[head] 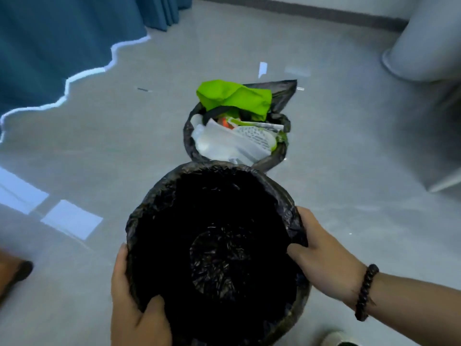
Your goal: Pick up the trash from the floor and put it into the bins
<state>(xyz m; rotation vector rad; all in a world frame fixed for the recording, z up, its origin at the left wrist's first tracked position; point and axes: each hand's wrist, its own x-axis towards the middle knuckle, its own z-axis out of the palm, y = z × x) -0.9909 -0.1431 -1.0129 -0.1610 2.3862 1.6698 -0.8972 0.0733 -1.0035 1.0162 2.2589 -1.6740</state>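
- Head view, lower centre of the frame: both hands are holding the near bin (174, 193), a round one lined with a black bag and showing nothing but crumpled liner inside.
- The left hand (134, 305) is grasping the rim at the lower left, thumb hooked over the edge into the bin, fingers going down the outside wall.
- The right hand (321, 253) is grasping the rim at the right, thumb lying over the liner edge; a dark beaded bracelet (365, 293) is sitting on that wrist.
- Just above it in the frame, the far bin (187, 136) is standing on the floor (99, 136), rims close or touching, and it is heaped with trash: a green bag (234, 98) on top, white paper and wrappers (239, 143) under it.
- Small scraps are lying on the floor beyond: a white strip (262, 69) upper centre and a thin dark bit (143, 89) to its left.
- Judgement: the person seems to be placing or steadying the empty bin beside the full one, rather than picking anything up.
- The next move likely calls for letting go of the rim, then reaching to the scraps at the upper centre and dropping them into the empty bin, since the far one is already overflowing.
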